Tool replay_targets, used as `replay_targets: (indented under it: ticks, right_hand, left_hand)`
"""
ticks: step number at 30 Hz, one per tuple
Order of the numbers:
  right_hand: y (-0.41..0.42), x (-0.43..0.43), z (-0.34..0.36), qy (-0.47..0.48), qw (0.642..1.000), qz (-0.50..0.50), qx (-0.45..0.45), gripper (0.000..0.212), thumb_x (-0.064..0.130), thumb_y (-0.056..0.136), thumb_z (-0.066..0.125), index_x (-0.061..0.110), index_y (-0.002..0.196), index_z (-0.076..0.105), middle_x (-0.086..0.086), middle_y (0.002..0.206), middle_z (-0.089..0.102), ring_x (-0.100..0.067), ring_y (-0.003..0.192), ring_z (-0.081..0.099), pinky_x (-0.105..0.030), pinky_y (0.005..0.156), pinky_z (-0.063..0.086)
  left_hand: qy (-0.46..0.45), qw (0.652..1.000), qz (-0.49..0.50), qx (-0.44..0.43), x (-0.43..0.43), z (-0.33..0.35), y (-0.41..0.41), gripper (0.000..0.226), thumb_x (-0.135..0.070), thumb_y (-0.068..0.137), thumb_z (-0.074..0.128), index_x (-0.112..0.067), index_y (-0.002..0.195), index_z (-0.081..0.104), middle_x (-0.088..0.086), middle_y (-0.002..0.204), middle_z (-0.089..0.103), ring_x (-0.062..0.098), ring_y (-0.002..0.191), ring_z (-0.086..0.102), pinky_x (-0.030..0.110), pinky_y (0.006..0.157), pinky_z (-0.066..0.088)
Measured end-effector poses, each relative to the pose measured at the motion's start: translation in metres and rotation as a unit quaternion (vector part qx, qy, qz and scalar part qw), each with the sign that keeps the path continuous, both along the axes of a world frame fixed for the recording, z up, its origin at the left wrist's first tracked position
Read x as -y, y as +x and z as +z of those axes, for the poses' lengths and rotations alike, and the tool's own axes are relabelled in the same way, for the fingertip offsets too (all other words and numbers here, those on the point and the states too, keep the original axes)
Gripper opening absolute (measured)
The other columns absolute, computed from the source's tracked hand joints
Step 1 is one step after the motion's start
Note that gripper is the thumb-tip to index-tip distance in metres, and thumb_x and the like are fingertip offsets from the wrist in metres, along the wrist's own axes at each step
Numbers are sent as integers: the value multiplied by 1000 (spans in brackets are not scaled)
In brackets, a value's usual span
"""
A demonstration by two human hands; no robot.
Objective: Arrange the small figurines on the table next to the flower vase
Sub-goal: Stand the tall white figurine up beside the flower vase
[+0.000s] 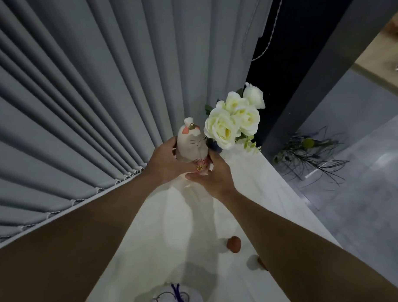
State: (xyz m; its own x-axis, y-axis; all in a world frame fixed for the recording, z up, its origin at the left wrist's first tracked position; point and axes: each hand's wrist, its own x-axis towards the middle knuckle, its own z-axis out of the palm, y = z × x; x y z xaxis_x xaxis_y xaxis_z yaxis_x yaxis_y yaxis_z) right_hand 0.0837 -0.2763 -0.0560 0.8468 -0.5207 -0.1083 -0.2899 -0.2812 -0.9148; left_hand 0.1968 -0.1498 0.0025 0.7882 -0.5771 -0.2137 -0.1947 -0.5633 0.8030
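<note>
Nearest the camera, at the bottom edge, a white object with purple stalks [177, 295] is sitting on the white table [159, 239]; it is cut off by the frame, so what it is cannot be told; a little farther along the table, toward its right edge, a small brown rounded figurine [233, 243] is standing alone, and just beyond it a second brown piece [262, 263] is peeking out from under the right forearm, mostly hidden

Both bare forearms are reaching forward over the table; the left hand [165, 159] is cupping the left side of a white cat figurine [191, 145], its thumb pressing against the body and its fingers curling underneath; the right hand [215, 174] is bracing the figurine's right side and base, fingers pressed together along it; the figurine is standing upright between the two palms, over the far end of the table, and whether its base is touching the surface cannot be told; a pink flower mark is showing near its foot

Just beside the figurine, to its right, a dark vase [214, 145] is holding a bunch of cream-white roses [233, 120], the blooms hiding most of the vase; grey curtains [83, 90] are hanging along the left; beyond the table's right edge, on the grey floor, green stems [306, 152] are lying
</note>
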Motion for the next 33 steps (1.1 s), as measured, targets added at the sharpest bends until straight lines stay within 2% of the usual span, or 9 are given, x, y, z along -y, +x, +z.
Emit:
replay_targets:
  ticks: [4, 6, 8, 10, 14, 17, 21, 26, 33]
  right_hand:
    - [1, -5, 3, -57, 998, -21, 33, 77, 29, 59, 100, 13, 125, 63, 4, 109, 66, -17, 103, 61, -41, 90, 58]
    - [0, -8, 3, -47, 998, -31, 33, 78, 31, 61, 100, 18, 128, 63, 9, 112, 67, -12, 105, 62, -37, 93, 58]
    - [-2, -11, 1, -27, 998, -46, 26, 75, 32, 62, 99, 28, 127, 62, 29, 106, 62, 6, 101, 60, -20, 89, 53]
    - [-4, -13, 0, -13, 999, -50, 16, 73, 29, 65, 97, 30, 129, 61, 36, 102, 59, 18, 98, 58, -12, 87, 47]
    - [-13, -14, 5, -10, 999, -33, -17, 76, 27, 72, 94, 19, 138, 57, 12, 120, 64, -5, 111, 55, -38, 105, 52]
    - [-32, -13, 12, -27, 998, -42, -33, 80, 38, 77, 91, 19, 144, 53, 4, 134, 61, -9, 117, 53, -38, 106, 50]
    - [-72, -3, 19, -92, 992, -35, -76, 71, 44, 90, 78, 18, 149, 50, -2, 152, 55, -22, 135, 53, -46, 112, 46]
    - [-139, 8, 19, -154, 982, -57, -93, 48, 45, 97, 68, 20, 137, 62, 3, 138, 65, -18, 122, 59, -44, 104, 51]
    - [-222, 5, -3, -129, 979, -92, -130, 59, 55, 88, 71, 27, 139, 58, 7, 136, 61, -16, 120, 54, -34, 96, 47]
  left_hand:
    - [-5, 1000, 1, -11, -1, 1, 0, 90, -55, 40, 85, -34, 123, 58, -22, 103, 65, 5, 97, 64, 20, 75, 50]
    - [-5, 1000, -1, -14, -1, 3, -1, 89, -56, 40, 84, -36, 123, 57, -21, 104, 65, 1, 95, 62, 18, 73, 49]
    - [-5, 1000, -1, -22, -2, 3, -2, 83, -53, 43, 86, -41, 119, 55, -24, 102, 64, -3, 95, 61, 14, 71, 48]
    - [0, 999, -1, -32, -4, 3, -5, 76, -47, 51, 89, -43, 117, 53, -25, 103, 64, -4, 95, 60, 13, 69, 45]
    - [57, 998, 2, -39, -6, -1, -15, 75, -48, 65, 85, -23, 127, 51, -7, 119, 62, 18, 110, 60, 29, 83, 50]
    - [116, 993, -1, -33, -13, -4, -31, 88, -57, 70, 76, -14, 140, 46, 7, 138, 56, 28, 126, 54, 42, 100, 50]
    - [208, 977, -22, -28, -23, -9, -62, 86, -60, 80, 62, -7, 143, 40, 14, 143, 47, 32, 128, 51, 34, 91, 44]
    - [157, 975, -138, -79, -26, -16, -108, 56, -45, 78, 64, -22, 127, 51, 0, 131, 51, 17, 107, 53, 30, 83, 44]
    - [159, 952, -253, -64, -24, -41, -157, 76, -39, 75, 80, -20, 139, 45, 4, 136, 48, 20, 113, 53, 29, 88, 44]
